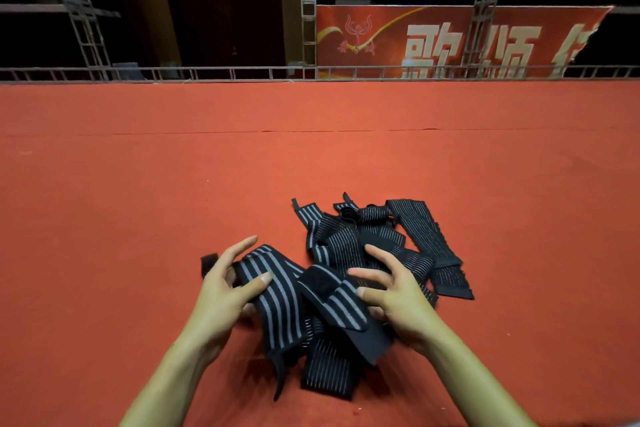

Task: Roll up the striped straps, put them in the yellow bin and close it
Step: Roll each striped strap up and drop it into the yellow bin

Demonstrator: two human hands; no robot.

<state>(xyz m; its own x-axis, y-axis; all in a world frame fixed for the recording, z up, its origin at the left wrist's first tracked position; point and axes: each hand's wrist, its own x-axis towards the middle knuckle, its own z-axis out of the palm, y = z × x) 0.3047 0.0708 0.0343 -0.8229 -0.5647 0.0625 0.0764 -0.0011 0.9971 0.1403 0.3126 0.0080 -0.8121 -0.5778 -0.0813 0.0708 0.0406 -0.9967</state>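
A loose pile of black straps with grey stripes (pixel 374 246) lies on the red carpet in front of me. My left hand (pixel 225 284) grips one wide-striped strap (pixel 273 302), thumb on top and fingers under it. My right hand (pixel 391 288) holds the other part of that bundle at a black Velcro end (pixel 332 291), fingers spread and partly curled. More thin-striped straps (pixel 426 236) spread out to the far right of the pile. The yellow bin is not in view.
The red carpet (pixel 173 184) stretches wide on all sides, with a seam across it farther out. A metal truss rail (pixel 311 73) edges the far side, with a red banner (pixel 450 42) and dark stands behind.
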